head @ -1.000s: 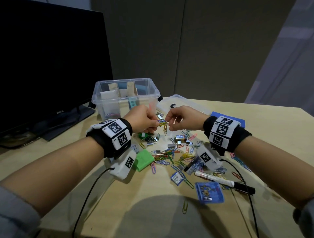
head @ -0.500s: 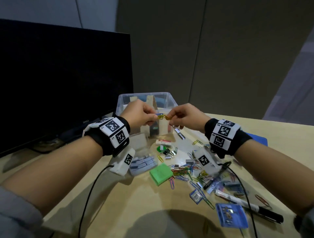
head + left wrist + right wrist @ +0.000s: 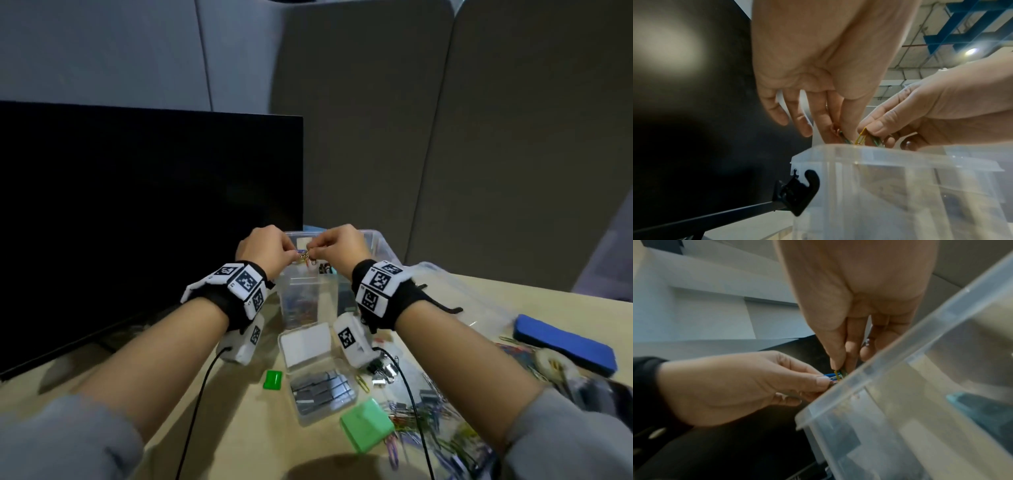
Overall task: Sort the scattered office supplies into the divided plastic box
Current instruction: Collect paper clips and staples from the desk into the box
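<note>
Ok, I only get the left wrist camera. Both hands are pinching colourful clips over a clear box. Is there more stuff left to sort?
Observer: Yes. The head view shows a pile of coloured paper clips on the table, nearer the person than the box.
Operator: Anything bigger than clips?
Observer: A green block lies beside that pile.
Operator: And what else?
Observer: An open clear case of staples sits just in front of the box.
</note>
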The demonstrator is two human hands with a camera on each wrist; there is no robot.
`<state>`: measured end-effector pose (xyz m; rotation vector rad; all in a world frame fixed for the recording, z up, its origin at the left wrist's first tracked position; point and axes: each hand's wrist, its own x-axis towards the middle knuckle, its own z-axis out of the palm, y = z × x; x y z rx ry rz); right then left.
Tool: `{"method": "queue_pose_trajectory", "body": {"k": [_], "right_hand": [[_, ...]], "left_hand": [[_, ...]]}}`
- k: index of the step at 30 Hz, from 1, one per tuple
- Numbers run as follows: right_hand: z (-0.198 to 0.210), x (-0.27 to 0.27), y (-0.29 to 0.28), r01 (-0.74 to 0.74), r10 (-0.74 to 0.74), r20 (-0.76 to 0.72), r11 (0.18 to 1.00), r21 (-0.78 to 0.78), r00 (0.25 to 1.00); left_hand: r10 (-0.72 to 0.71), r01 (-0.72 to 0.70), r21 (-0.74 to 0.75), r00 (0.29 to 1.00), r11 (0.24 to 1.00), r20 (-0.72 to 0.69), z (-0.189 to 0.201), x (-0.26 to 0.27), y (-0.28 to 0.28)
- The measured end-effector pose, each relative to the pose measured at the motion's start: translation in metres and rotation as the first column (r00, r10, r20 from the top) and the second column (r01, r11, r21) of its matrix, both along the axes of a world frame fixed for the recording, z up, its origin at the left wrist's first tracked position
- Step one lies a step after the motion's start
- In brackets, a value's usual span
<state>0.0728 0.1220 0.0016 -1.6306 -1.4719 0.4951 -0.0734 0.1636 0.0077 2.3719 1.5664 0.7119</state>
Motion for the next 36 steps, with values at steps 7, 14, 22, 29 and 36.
{"method": "queue_pose_trajectory", "body": {"k": [7, 14, 22, 29, 36], "right_hand": [[-0.018, -0.010, 0.005, -0.038, 0.056, 0.231, 0.996, -0.083, 0.971], [-0.020, 0.009, -0.014, -0.088, 0.065, 0.256, 0.993, 0.077, 0.964], [-0.013, 0.066, -0.082, -0.140, -0.051, 0.600, 0.953, 0.268, 0.799], [-0.010, 0.096, -0.149, 0.033, 0.133, 0.853, 0.984, -0.173, 0.504], [-0.028, 0.101, -0.186, 0.218, 0.589, 0.703, 0.684, -0.696, 0.399]], "left_hand": [[-0.018, 0.015, -0.026, 0.996, 1.000, -0.090, -0.017, -0.001, 0.010], [-0.072, 0.072, 0.031, 0.997, 0.997, 0.017, -0.015, -0.008, -0.001], [-0.312, 0.319, 0.364, 0.947, 0.875, -0.077, -0.010, 0.019, -0.070], [-0.520, 0.549, 0.282, 0.836, 0.787, -0.176, -0.026, 0.060, -0.133], [-0.603, 0.560, -0.296, 0.506, 0.774, -0.617, -0.062, 0.085, -0.170]]}}
